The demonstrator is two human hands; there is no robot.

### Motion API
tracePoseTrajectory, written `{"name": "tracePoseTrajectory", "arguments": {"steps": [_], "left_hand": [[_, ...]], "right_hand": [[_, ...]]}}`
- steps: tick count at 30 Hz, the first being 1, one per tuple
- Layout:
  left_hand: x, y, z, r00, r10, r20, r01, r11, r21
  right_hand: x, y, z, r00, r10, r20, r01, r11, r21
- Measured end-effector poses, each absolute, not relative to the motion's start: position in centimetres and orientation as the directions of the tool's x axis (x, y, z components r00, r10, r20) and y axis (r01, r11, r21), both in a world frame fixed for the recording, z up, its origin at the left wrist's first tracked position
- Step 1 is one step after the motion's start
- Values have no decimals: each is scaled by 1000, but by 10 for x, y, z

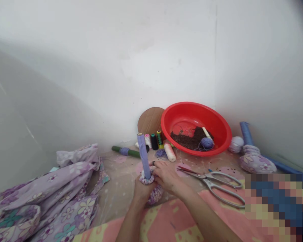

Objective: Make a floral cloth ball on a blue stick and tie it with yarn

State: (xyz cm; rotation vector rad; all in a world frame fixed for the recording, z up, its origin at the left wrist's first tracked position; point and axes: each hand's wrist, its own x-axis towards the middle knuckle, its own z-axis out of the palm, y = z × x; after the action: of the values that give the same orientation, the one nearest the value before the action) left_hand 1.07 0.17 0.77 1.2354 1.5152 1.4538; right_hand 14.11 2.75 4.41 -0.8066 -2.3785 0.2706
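Note:
A floral cloth bundle [155, 195] with a ruffled top is between my hands, low in the middle of the view. Out of its gathered neck rises a lilac-wrapped stick [143, 156], nearly upright and leaning slightly left. My left hand [140, 192] is closed round the bundle's near left side, just under the ruffle. From the right, my right hand [165, 174] pinches at the gathered neck beside the stick's foot. Its fingertips are partly hidden, so any thread in them cannot be made out.
Open scissors [212, 183] lie to the right. Behind stand a red basin [197, 153] holding dark crumbly matter, thread spools [154, 142] and a cardboard disc [150, 119]. Floral cloth [53, 188] is heaped left. Another stick bundle [256, 161] lies right, near a white yarn ball [236, 144].

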Motion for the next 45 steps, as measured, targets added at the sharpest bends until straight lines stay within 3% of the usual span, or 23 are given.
{"name": "tracePoseTrajectory", "arguments": {"steps": [9, 20, 28, 34, 45], "left_hand": [[9, -1, 5, -225, 961, 159, 156, -126, 980], [14, 0, 8, -338, 932, 132, 155, -83, 984], [12, 1, -1, -386, 920, 66, 93, -33, 995], [12, 1, -4, -361, 928, 86, 73, -64, 995], [16, -1, 3, -374, 920, 116, 117, -77, 990]], "right_hand": [[137, 23, 30, -515, 554, 654, 311, 832, -460], [129, 18, 34, -517, 446, 731, 356, 888, -290], [153, 26, 37, -406, 558, 724, 238, 829, -505], [157, 21, 35, -415, 600, 685, 279, 800, -532], [149, 22, 29, -509, 591, 626, 457, 802, -385]]}}
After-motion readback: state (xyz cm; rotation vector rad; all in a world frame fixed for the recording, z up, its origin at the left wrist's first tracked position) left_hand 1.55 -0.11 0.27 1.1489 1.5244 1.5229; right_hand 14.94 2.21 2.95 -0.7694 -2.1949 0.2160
